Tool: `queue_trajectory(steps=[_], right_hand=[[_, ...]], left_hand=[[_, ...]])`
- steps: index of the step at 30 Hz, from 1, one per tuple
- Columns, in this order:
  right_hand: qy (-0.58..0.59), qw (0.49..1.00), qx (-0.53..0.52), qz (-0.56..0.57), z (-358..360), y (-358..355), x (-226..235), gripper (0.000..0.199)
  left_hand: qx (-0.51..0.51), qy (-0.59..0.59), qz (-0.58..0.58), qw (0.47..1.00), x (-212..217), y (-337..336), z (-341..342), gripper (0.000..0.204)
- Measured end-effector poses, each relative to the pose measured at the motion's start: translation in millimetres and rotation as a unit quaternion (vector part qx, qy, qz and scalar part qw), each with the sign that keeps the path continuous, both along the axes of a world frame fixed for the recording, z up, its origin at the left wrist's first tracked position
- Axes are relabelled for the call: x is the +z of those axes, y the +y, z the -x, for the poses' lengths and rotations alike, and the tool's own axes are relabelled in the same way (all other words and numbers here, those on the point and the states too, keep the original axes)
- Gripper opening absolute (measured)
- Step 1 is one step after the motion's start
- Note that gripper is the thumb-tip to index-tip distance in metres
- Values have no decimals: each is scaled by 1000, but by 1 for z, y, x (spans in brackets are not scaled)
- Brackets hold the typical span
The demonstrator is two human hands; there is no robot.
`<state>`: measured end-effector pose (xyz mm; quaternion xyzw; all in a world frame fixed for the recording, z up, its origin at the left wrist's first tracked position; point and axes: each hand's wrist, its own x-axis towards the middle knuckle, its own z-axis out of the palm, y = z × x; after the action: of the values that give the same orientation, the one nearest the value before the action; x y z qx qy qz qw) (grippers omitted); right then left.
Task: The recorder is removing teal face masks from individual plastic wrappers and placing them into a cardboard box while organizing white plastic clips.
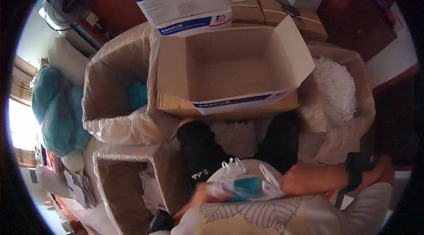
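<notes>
The teal bundle (246,188) has white loops (232,164) bunched near its 2 ends.

The liner (126,128) is glossy plastic, the carton (234,60) matt cardboard.

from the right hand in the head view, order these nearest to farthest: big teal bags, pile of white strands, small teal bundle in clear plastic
From the right hand:
1. Small teal bundle: just to its left, in clear plastic.
2. Pile of white strands: ahead, on the right side.
3. Big teal bags: far over on the left side.
</notes>
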<state>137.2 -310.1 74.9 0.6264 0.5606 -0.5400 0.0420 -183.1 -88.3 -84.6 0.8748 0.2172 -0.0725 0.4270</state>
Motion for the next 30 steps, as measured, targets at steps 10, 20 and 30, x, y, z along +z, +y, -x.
queue_trajectory(steps=[10, 20, 30], right_hand=[[64, 919, -321, -218, -50, 54, -24, 23], [154, 860, -106, -475, 16, 154, -16, 47], [208, 916, -55, -338, 24, 162, -32, 35]], left_hand=[[494, -167, 534, 666, 64, 25, -89, 36], [224, -183, 810, 509, 44, 15, -108, 36], [178, -141, 686, 692, 41, 20, -102, 31]])
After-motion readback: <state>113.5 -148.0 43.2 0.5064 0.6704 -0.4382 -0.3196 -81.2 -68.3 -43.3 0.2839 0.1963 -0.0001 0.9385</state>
